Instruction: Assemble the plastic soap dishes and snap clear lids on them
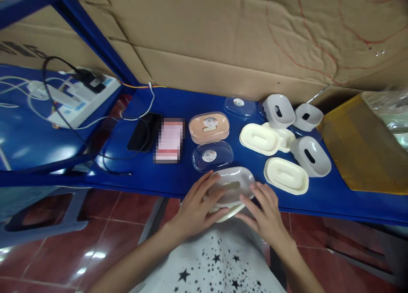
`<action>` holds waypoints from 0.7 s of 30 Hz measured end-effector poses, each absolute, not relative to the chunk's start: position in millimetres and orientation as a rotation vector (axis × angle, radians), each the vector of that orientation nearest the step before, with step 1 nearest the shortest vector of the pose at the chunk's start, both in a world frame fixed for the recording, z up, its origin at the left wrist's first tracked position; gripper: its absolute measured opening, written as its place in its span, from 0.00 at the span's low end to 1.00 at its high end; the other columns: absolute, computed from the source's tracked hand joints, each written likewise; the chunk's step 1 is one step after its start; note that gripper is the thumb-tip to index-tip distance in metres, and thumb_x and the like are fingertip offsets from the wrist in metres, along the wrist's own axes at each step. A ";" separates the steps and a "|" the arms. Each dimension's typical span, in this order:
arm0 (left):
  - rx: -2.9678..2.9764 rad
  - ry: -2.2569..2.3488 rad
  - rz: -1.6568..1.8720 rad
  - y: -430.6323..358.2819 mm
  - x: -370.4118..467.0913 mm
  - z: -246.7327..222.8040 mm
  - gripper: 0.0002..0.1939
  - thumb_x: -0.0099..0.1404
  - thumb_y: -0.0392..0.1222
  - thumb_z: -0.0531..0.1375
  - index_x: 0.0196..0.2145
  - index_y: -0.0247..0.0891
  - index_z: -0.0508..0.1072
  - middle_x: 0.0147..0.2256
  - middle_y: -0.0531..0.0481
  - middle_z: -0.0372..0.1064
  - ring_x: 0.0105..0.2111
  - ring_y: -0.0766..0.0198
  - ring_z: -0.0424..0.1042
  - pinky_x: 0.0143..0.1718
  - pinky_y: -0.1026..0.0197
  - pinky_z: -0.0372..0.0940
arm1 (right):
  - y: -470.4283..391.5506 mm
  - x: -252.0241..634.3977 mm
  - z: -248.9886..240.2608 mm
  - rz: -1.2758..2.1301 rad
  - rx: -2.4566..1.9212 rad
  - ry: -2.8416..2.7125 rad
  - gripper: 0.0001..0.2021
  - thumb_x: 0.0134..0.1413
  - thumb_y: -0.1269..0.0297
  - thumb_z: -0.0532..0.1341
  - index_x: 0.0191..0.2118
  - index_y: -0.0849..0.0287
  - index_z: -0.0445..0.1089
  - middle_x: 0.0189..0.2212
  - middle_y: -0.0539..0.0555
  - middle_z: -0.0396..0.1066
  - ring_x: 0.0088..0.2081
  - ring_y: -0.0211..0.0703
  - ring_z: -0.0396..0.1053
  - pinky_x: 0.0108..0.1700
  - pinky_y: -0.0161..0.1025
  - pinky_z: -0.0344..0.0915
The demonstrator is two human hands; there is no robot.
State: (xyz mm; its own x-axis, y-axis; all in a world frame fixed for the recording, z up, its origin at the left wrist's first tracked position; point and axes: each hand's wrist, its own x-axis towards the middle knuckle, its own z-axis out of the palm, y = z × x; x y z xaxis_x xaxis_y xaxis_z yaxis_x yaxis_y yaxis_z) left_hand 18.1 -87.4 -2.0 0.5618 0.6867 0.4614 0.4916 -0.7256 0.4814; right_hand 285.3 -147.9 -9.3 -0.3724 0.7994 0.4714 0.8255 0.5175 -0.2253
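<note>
Your left hand (pixel 196 208) and right hand (pixel 266 214) pinch the soap box (pixel 234 187) (6 o'clock bench (pixel 153 174) edge); press its clear lid evenly.

A pixelated patch hides the face of the pink card (pixel 168 141) on the counter (pixel 165 178). The hands (pixel 196 208) cover the near edge of the clear lid (pixel 234 184) and most of the cream tray (pixel 231 213) beneath. The yellow bag (pixel 360 144) runs off the right edge.

Single head-worn view, looking forward and down, close over blue table (pixel 153 178) edge
</note>
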 end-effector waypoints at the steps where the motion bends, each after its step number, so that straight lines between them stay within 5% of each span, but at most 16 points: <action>1: 2.520 0.973 0.894 -89.1 15.3 -1.1 0.25 0.77 0.53 0.63 0.65 0.41 0.68 0.69 0.36 0.61 0.72 0.39 0.60 0.66 0.35 0.71 | -146.1 283.6 -7.7 -0.055 -1.330 -2.269 0.20 0.69 0.59 0.68 0.63 0.51 0.72 0.64 0.60 0.72 0.70 0.57 0.65 0.71 0.60 0.62; 6: 2.572 0.943 0.770 -104.2 0.3 -7.5 0.39 0.74 0.61 0.65 0.74 0.43 0.60 0.73 0.31 0.53 0.72 0.33 0.59 0.63 0.33 0.73 | -138.6 280.3 -3.0 0.019 -1.341 -2.264 0.18 0.72 0.62 0.65 0.63 0.54 0.72 0.63 0.59 0.75 0.70 0.53 0.67 0.72 0.58 0.63; 13: 2.481 1.054 0.884 -101.5 -8.2 -17.3 0.41 0.74 0.53 0.67 0.76 0.47 0.56 0.75 0.31 0.49 0.71 0.36 0.64 0.60 0.41 0.78 | -127.4 289.5 11.0 0.241 -1.158 -2.360 0.19 0.73 0.77 0.59 0.64 0.57 0.71 0.62 0.56 0.77 0.71 0.48 0.65 0.75 0.56 0.64; 21: 2.526 0.997 0.793 -89.3 -16.8 -14.8 0.31 0.77 0.47 0.65 0.72 0.43 0.63 0.71 0.28 0.58 0.69 0.35 0.67 0.57 0.34 0.77 | -116.2 275.0 22.8 0.188 -1.156 -2.497 0.16 0.75 0.74 0.58 0.62 0.57 0.73 0.61 0.56 0.77 0.69 0.50 0.67 0.71 0.56 0.65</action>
